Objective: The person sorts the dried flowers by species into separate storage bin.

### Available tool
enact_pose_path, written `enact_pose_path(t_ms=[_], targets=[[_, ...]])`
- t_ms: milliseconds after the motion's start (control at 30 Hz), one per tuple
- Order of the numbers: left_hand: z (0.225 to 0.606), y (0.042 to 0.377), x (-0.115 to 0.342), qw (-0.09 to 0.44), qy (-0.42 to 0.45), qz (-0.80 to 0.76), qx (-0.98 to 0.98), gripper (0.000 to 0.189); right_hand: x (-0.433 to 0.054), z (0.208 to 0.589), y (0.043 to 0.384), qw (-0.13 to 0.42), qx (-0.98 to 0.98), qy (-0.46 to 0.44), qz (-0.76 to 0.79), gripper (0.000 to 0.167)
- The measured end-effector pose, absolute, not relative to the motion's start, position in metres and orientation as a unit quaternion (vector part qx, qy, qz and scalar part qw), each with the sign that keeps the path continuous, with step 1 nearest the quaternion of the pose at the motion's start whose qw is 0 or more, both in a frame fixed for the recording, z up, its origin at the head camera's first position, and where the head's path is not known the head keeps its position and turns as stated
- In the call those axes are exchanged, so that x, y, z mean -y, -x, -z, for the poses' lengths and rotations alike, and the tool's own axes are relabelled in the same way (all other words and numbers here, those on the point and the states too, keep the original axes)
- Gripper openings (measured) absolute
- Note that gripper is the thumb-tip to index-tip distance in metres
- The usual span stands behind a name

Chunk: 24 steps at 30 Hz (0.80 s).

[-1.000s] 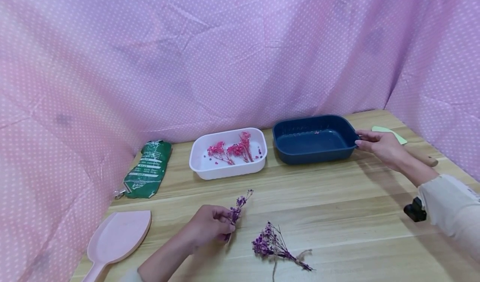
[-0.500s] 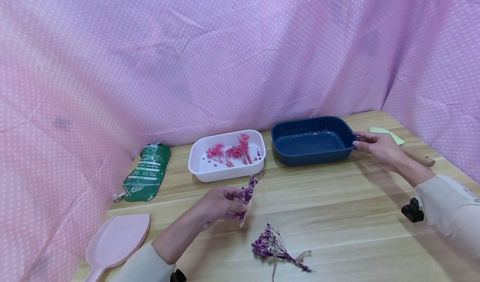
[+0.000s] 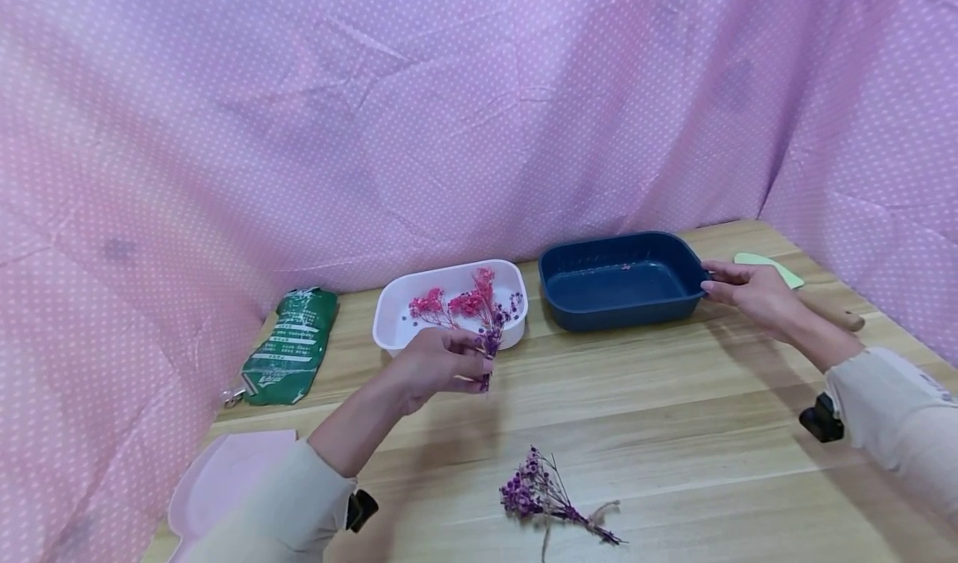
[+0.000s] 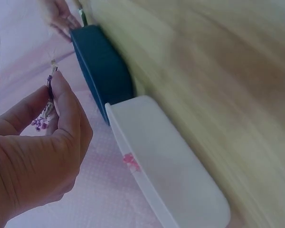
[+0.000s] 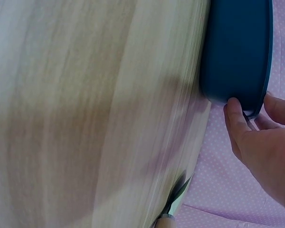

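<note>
My left hand [image 3: 441,365] pinches a small sprig of purple dried flowers [image 3: 490,338] between thumb and fingers. It is held up over the front edge of the white tub [image 3: 407,348], overlapping it in the head view. Pink dried flowers [image 3: 428,303] lie in that tub with loose bits around them. At the right end of the dark blue tub [image 3: 621,315], my right hand [image 3: 756,297] grips the rim, with thumb and fingers on either side [image 5: 263,133]. A second purple bunch [image 3: 535,496], tied with twine, lies on the table at the front.
A crumpled green packet [image 3: 292,351] with a clip lies at the left. In front of it sits a pink dustpan-shaped scoop [image 3: 217,480], partly behind the left sleeve. A light green tool [image 3: 771,268] with a wooden handle [image 3: 834,312] lies beyond the right hand. Pink dotted cloth [image 3: 449,114] hangs behind.
My left hand has lifted the purple sprig from near the table's middle forward to the white tub. My right hand has stayed at the blue tub's rim.
</note>
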<state>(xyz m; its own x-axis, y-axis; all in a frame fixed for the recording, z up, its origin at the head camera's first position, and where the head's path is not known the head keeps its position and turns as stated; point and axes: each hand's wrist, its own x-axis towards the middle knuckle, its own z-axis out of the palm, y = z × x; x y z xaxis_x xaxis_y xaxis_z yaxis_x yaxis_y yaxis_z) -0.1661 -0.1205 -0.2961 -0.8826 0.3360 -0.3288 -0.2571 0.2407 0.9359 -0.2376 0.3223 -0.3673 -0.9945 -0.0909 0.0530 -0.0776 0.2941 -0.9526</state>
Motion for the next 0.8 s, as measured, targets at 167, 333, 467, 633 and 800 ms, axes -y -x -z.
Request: enact_pose_path(t_ms=[167, 333, 467, 633, 800], targets=[[0.292, 0.179, 0.116, 0.238, -0.025, -0.620, -0.747, 0.029, -0.322, 0.367, 0.238, 0.007, -0.817, 0.047, 0.575, 0.059], [0.292, 0.192, 0.108, 0.234, -0.007, -0.632, -0.738, 0.027, -0.321, 0.367, 0.238, 0.013, -0.831, 0.041, 0.555, 0.057], [0.289, 0.202, 0.099, 0.232, 0.000, -0.628, -0.743, 0.028, -0.321, 0.367, 0.238, 0.020, -0.832, 0.038, 0.553, 0.057], [0.288, 0.216, 0.085, 0.226, 0.002, -0.620, -0.751, 0.030, -0.323, 0.366, 0.239, 0.032, -0.834, 0.034, 0.550, 0.057], [0.288, 0.231, 0.072, 0.224, 0.004, -0.634, -0.740, 0.031, -0.322, 0.364, 0.240, 0.032, -0.837, 0.033, 0.545, 0.057]])
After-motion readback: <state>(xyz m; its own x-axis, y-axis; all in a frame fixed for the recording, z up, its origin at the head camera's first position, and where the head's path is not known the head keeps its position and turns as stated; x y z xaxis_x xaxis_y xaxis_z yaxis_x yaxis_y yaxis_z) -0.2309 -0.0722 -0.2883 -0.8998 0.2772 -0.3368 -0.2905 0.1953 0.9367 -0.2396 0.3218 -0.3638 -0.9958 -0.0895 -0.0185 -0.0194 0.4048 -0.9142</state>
